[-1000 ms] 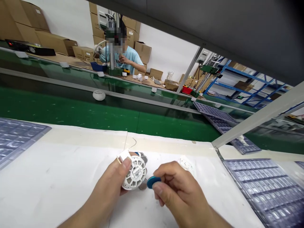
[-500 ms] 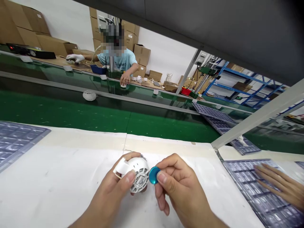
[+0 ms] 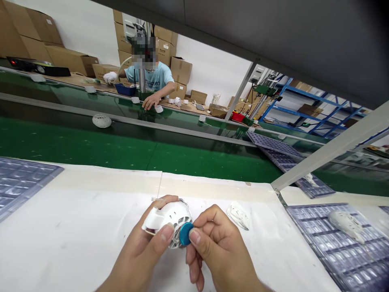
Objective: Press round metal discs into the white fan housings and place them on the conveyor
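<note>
My left hand (image 3: 146, 251) grips a round white plastic housing (image 3: 172, 217) with a ribbed open face, thumb across its front. My right hand (image 3: 215, 247) pinches a small blue disc (image 3: 184, 234) between thumb and forefinger and holds it against the housing's open face. Both hands hover low over the white work surface (image 3: 75, 227). A white plastic part (image 3: 239, 214) lies on the surface just right of my right hand.
Clear blister trays sit at left (image 3: 21, 182) and right (image 3: 340, 243); a white housing (image 3: 346, 224) lies on the right tray. A green conveyor belt (image 3: 121, 148) carries another white housing (image 3: 101, 120). Across it a person in a blue shirt (image 3: 152, 79) works among cardboard boxes.
My right hand has brought the blue disc leftward onto the housing's face. A co-worker's hand left the right tray, leaving a white housing there. The housing on the belt has travelled left.
</note>
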